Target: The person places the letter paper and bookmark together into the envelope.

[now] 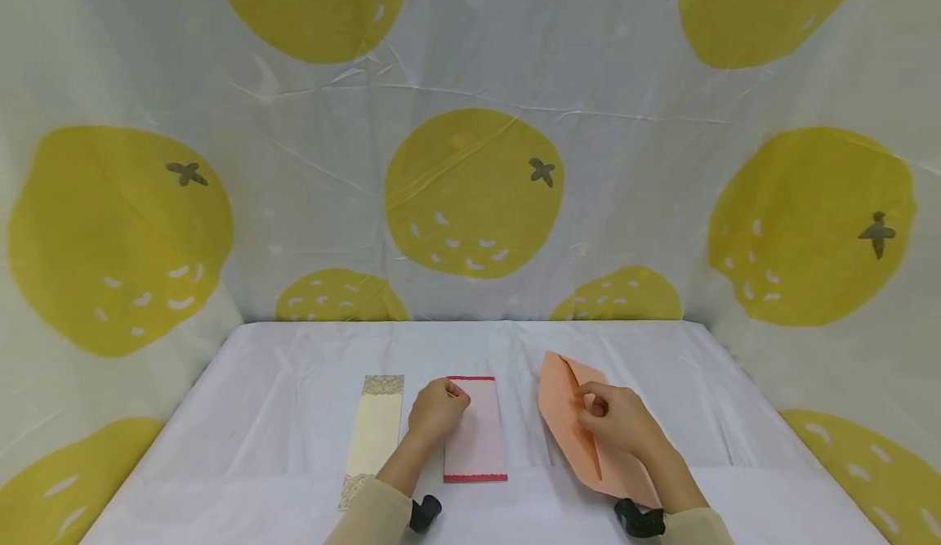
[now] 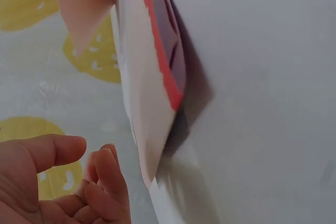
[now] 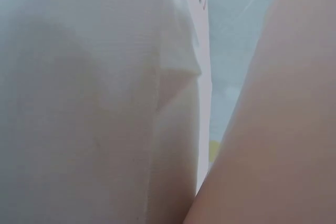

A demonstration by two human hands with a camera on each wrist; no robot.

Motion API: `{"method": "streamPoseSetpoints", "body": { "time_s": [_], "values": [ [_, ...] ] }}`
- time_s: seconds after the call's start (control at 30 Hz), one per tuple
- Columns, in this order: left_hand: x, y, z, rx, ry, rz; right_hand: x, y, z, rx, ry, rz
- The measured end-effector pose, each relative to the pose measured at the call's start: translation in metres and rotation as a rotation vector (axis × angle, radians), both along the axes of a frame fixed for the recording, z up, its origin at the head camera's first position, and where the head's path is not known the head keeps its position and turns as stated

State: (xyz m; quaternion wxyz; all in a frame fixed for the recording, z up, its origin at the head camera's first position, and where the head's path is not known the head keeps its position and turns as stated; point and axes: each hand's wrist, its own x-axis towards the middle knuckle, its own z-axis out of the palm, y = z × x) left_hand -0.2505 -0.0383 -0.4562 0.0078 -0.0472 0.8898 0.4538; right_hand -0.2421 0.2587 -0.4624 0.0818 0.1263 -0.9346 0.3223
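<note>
My right hand [image 1: 617, 421] pinches a peach-orange envelope [image 1: 569, 422], which stands tilted with its flap side toward the left. Part of that envelope [image 2: 86, 3] and the right hand's fingers also appear at the top of the left wrist view. A pale pink envelope [image 1: 476, 439] with red wavy edges lies in the middle of the table. Beside its upper left part is my left hand [image 1: 435, 410], thumb and fingers loosely bent with nothing between them. Seen from the left wrist, the pink envelope [image 2: 149, 93] gapes at its red edge, showing layers inside.
A long cream envelope [image 1: 373, 431] with lace-patterned ends lies left of the pink one, partly behind the left forearm. White cloth [image 1: 294, 365] with creases covers the table. A curtain [image 1: 470, 79] printed with yellow fruit hangs behind and at both sides.
</note>
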Motion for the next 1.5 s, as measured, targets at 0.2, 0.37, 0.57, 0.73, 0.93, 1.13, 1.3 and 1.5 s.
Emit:
{"method": "streamPoseSetpoints", "body": {
  "time_s": [0.2, 0.37, 0.57, 0.73, 0.93, 1.13, 1.3, 1.5],
  "values": [
    [0.0, -0.013, -0.003, -0.021, 0.013, 0.023, 0.001, 0.0, 0.001, 0.007, 0.008, 0.0],
    [0.002, -0.021, -0.007, -0.03, 0.007, 0.029, 0.0, -0.001, 0.0, 0.015, 0.01, -0.004],
    [0.002, -0.027, -0.013, -0.054, 0.039, 0.045, -0.001, 0.0, -0.002, 0.006, 0.0, 0.01],
    [0.002, -0.03, -0.014, -0.088, 0.023, 0.037, 0.0, -0.001, -0.002, 0.004, -0.009, 0.015],
    [0.002, -0.03, -0.015, -0.074, 0.003, 0.011, -0.002, -0.001, -0.003, 0.007, -0.006, 0.008],
    [0.002, -0.028, -0.015, -0.046, -0.058, -0.003, -0.002, 0.0, -0.005, -0.003, -0.013, 0.013],
    [0.001, -0.027, -0.015, -0.059, -0.065, -0.012, -0.002, -0.001, -0.006, -0.005, -0.024, 0.004],
    [-0.001, -0.028, -0.016, -0.061, -0.046, -0.002, 0.0, -0.003, -0.004, -0.005, -0.022, 0.01]
  ]
}}
